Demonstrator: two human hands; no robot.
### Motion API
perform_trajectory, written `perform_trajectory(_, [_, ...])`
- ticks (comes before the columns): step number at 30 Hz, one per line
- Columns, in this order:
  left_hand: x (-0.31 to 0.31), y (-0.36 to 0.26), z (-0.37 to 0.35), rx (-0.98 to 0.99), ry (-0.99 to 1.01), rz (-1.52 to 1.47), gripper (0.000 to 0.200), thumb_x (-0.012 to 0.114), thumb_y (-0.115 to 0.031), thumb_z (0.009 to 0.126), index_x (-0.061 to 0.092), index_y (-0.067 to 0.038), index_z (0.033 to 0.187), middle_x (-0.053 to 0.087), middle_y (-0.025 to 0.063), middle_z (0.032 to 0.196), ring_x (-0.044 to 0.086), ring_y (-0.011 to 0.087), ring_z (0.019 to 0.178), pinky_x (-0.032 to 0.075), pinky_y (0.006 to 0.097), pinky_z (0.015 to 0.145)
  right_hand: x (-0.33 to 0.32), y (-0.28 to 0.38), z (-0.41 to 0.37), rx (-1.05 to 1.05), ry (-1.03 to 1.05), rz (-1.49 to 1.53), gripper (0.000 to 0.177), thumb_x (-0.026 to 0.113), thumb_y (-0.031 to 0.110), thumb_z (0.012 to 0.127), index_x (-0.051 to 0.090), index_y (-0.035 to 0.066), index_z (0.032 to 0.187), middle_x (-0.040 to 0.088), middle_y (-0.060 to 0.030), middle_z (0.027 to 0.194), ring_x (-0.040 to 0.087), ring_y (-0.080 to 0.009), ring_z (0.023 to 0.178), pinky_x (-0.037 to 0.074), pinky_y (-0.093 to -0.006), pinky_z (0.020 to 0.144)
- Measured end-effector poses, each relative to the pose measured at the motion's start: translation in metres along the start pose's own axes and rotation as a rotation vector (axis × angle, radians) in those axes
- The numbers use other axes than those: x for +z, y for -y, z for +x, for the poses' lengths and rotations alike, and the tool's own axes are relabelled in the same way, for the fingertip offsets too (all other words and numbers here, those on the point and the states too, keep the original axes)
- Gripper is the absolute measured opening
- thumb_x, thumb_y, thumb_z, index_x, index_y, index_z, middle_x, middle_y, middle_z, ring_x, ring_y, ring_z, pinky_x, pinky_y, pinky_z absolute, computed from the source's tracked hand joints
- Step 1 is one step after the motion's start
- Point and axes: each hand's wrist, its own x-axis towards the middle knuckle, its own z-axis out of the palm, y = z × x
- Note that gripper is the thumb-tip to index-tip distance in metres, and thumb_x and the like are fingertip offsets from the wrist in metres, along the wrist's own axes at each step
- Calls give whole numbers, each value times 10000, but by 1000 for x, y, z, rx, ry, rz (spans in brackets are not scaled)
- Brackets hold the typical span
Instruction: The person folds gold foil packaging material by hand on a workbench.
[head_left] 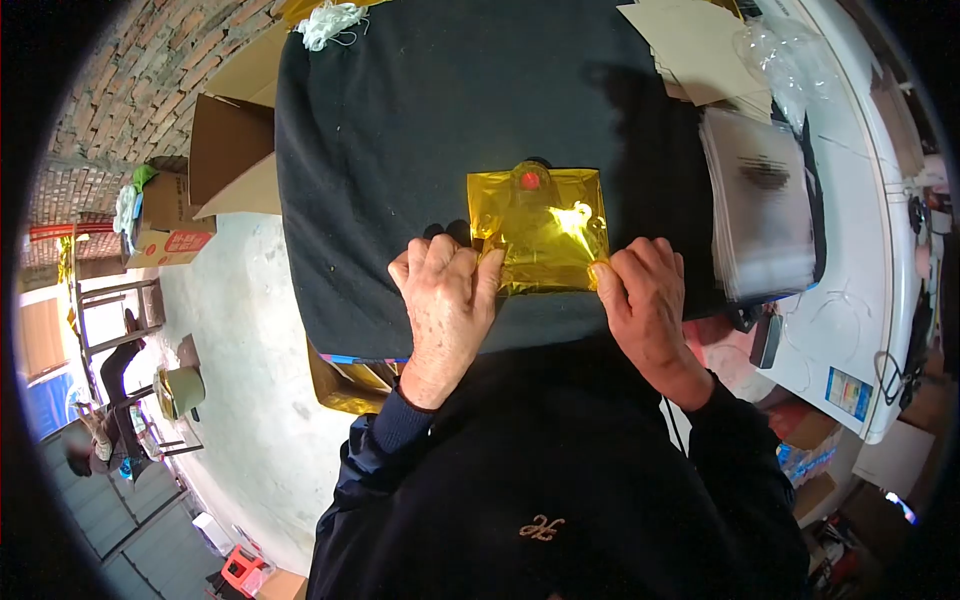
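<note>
Foil pouch [540, 232]: glossy yellow-gold, with a red round spot [530, 181] near its far edge. Cloth surface [400, 130]: plain black. Sheet stack [765, 200] at the right edge: pale grey, dark blurred print. Cardboard box [225, 150] beyond the left edge: brown.

Bright daylight throws hard glare off the gold foil packet [540, 235] just beyond the left hand [447, 300]. Fisheye curves the edges into dark vignette. Stacked sheets [765, 205] beside the right hand [645, 300] look blurred.

Shiny gold foil pouch [540, 228] with red spot lies flat on black cloth.
</note>
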Motion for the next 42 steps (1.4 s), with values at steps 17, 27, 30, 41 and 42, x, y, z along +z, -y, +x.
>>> perform_trajectory(17, [0,-2,2,-66,-27,100,272,849,-268,848,656,-81,809,567,57,827,537,279,851,378,435,844,5,-1,0,-41,-11,-89,220,772,152,859,568,99,797,498,-52,845,504,-248,815,370,-430,730])
perform_trajectory(27, [-18,-23,1,301,187,-72,602,667,-389,982,557,-44,1462,490,240,1539,421,438,1472,309,538,1226,2,2,1,-19,13,-86,202,750,178,873,584,92,797,507,-61,841,513,-262,818,372,-435,734])
perform_trajectory(30, [-2,-26,1,344,334,14,794,661,-541,934,466,-121,1579,361,233,1655,305,429,1556,248,546,1273,1,2,2,-23,16,-77,207,742,196,878,583,93,793,510,-64,837,516,-266,819,372,-436,735])
perform_trajectory(41, [16,-18,-3,317,383,112,828,446,-742,985,429,-214,1623,256,280,1695,223,509,1566,198,621,1263,-3,-4,0,-9,32,-18,193,707,227,937,597,93,853,537,-67,857,535,-275,836,390,-446,754])
perform_trajectory(42, [17,-18,-3,323,382,113,829,447,-741,984,429,-213,1623,255,280,1696,223,510,1566,199,623,1263,-5,-5,-2,-3,15,22,182,708,226,941,601,92,880,546,-67,864,539,-277,838,393,-445,759])
